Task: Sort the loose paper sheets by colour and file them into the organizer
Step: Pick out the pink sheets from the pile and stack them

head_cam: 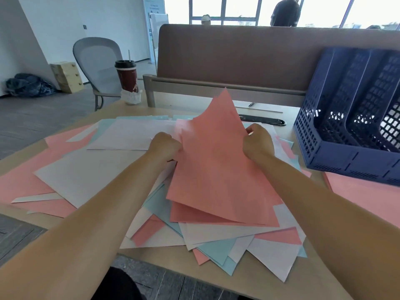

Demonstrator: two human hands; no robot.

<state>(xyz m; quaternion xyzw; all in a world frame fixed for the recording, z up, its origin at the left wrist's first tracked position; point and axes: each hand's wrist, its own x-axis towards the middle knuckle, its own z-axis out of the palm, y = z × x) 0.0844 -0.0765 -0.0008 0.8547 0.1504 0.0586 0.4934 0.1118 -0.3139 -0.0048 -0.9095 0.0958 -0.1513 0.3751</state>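
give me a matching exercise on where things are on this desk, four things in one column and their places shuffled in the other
Things
1 pink sheets
2 organizer
3 cup
4 pen

Places
A at the back of the desk, by the partition
B far left corner of the desk
C gripped by the left hand and the right hand
D right side of the desk

Pairs: 1-C, 2-D, 3-B, 4-A
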